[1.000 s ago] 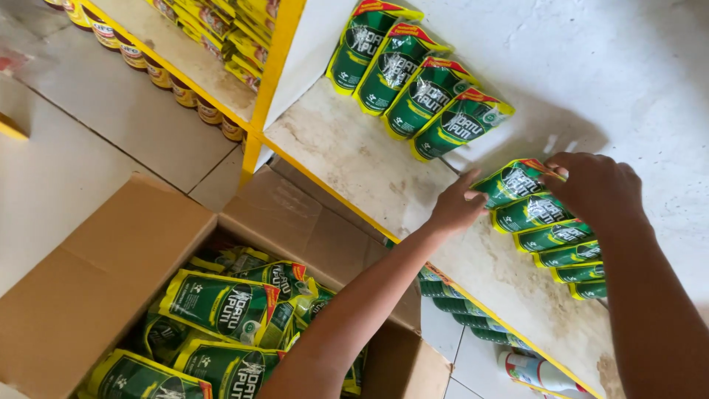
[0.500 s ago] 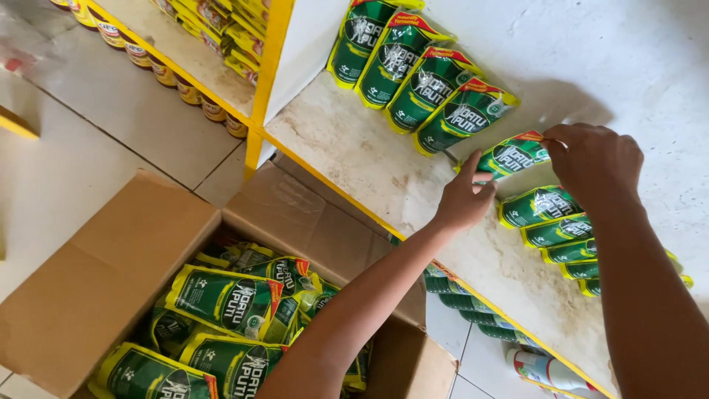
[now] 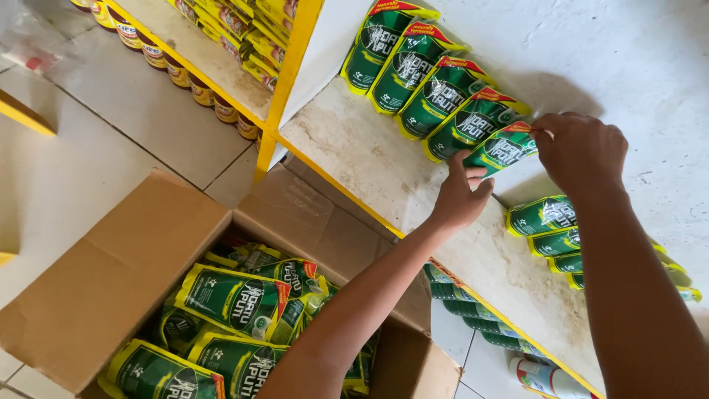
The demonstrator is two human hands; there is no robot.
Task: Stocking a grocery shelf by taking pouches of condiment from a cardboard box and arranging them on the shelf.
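Green pouch (image 3: 502, 148) stands at the right end of the far row on the shelf (image 3: 369, 159). Right hand (image 3: 580, 151) pinches its top corner; left hand (image 3: 459, 198) steadies its base, fingers loosely curled. Looks soft, light, slick; the sealed top edge is the firmest hold.

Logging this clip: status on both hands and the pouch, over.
Left hand steadying the green pouch from below. Right hand pinching its top corner. Pouch held at the end of the leaning pouch row; nothing in the way.
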